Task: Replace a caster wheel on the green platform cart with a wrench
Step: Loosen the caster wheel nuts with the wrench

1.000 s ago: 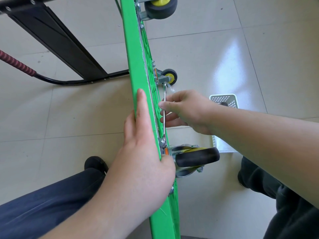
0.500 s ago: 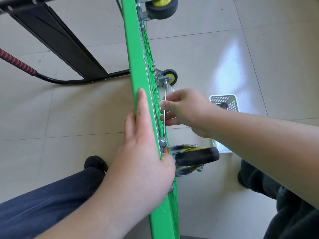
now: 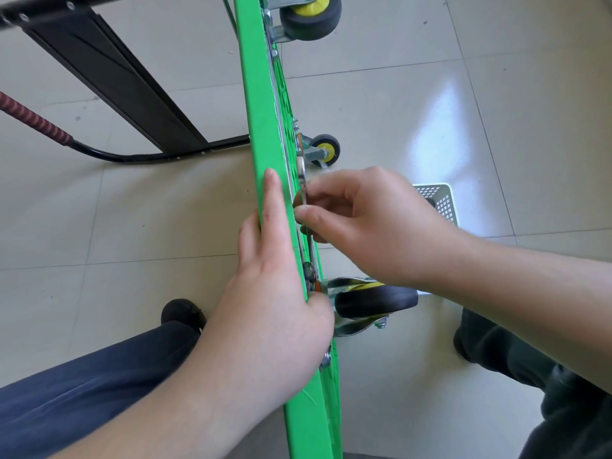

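- Pale floor tiles [image 3: 430, 94] run under everything; a white basket [image 3: 442, 202] sits on them past the right wrist, and a black frame [image 3: 109, 77] with a red-wrapped handle [image 3: 33, 122] lies to the left.
- Standing on edge, the green cart [image 3: 265, 144] runs up the middle, wheels pointing right.
- Left hand [image 3: 268, 303] lies flat along the cart's edge, fingers straight, steadying it.
- Right hand [image 3: 371, 223] pinches the wrench [image 3: 303, 180] between thumb and curled fingers, the shaft lying close beside the cart's underside.
- The wrench's near end meets a bolt [image 3: 309, 274] at the mounting plate of the nearest caster [image 3: 376, 301], which is just beside the left thumb; two more casters [image 3: 326, 150] show farther up.
- Step in hand, as I judge it: turning a mounting bolt on that caster. Whether loosening or tightening, I cannot tell.
- Next move calls for swinging the wrench away from the cart, then reseating it squarely, while the left hand stops the cart tipping.
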